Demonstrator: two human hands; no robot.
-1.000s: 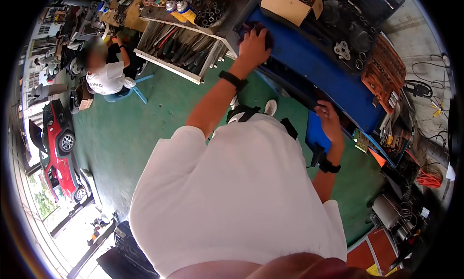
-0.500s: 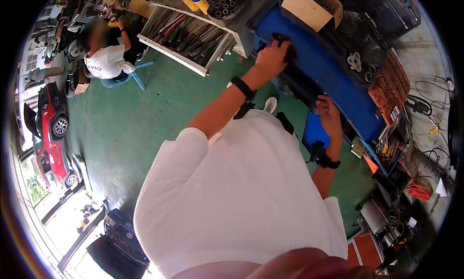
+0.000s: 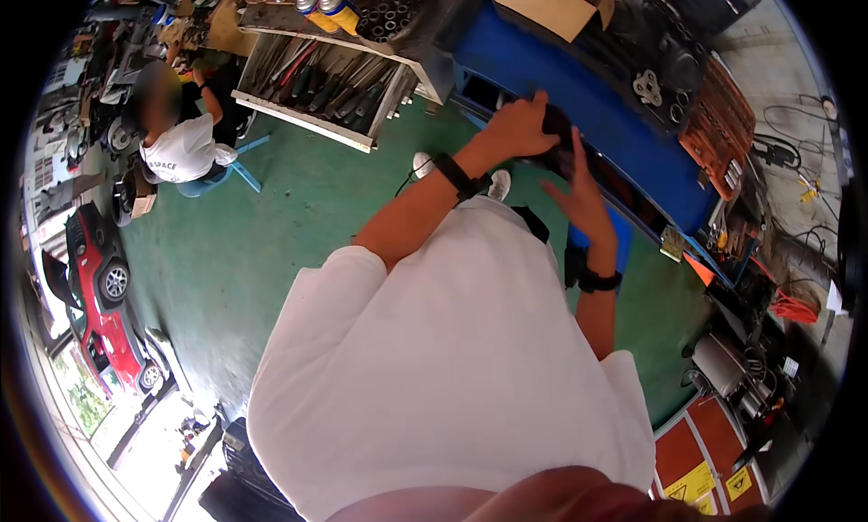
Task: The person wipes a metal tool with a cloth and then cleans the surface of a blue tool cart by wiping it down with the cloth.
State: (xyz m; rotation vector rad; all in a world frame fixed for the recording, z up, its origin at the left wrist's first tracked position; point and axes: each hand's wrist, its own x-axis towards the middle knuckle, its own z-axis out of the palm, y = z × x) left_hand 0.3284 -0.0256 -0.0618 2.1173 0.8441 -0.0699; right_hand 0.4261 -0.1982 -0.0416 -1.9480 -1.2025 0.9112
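Observation:
My left hand (image 3: 522,130) is at the front edge of the blue tool cabinet (image 3: 624,151), its fingers curled at a dark, soft-looking cloth (image 3: 559,131). The cloth hangs between both hands, partly hidden by my left fingers, and its exact kind is unclear. My right hand (image 3: 586,205) is just to the right and lower, fingers extended and thumb apart. Its fingertips come close to the cloth's right side; whether they touch it I cannot tell. Below the cabinet top a dark open drawer (image 3: 637,201) shows beside my right hand.
Left of the cabinet, an open drawer of screwdrivers and files (image 3: 316,88) juts out. On the cabinet top are a cardboard box (image 3: 547,6) and an orange socket case (image 3: 719,128). Another person (image 3: 181,142) sits on a blue stool farther left. A red car (image 3: 104,296) stands beyond.
My left hand has moved down toward the cabinet's front edge with the dark cloth. My right hand has moved left and its fingers now point up beside the cloth. The view has shifted slightly.

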